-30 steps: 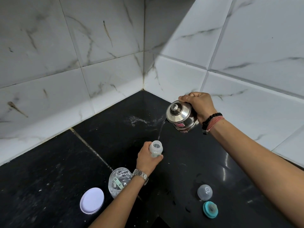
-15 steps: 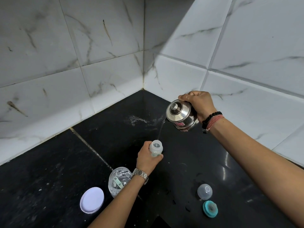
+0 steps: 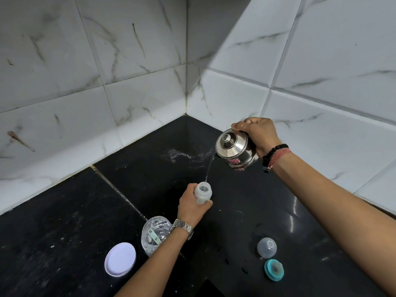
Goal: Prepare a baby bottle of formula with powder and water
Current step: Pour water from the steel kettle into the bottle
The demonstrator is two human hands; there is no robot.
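Note:
My left hand point(image 3: 190, 205) grips a small translucent baby bottle point(image 3: 203, 192) standing upright on the black counter point(image 3: 85, 221), its mouth uncovered. Above and to its right, my right hand point(image 3: 257, 133) holds a shiny steel kettle point(image 3: 234, 152) tilted left, lid on. A thin stream of water point(image 3: 209, 170) runs from the spout into the bottle's mouth. An open clear jar of powder point(image 3: 155, 233) with a pale green scoop point(image 3: 153, 235) inside stands by my left wrist, partly hidden by the forearm.
The jar's white lid point(image 3: 120, 259) lies flat at the lower left. A clear dome cap point(image 3: 266, 247) and a teal nipple ring point(image 3: 274, 270) sit at the lower right. White marble tile walls meet in a corner behind. Powder or water smears mark the counter near the corner.
Water keeps pouring from the kettle into the bottle. Both hands hold almost the same pose.

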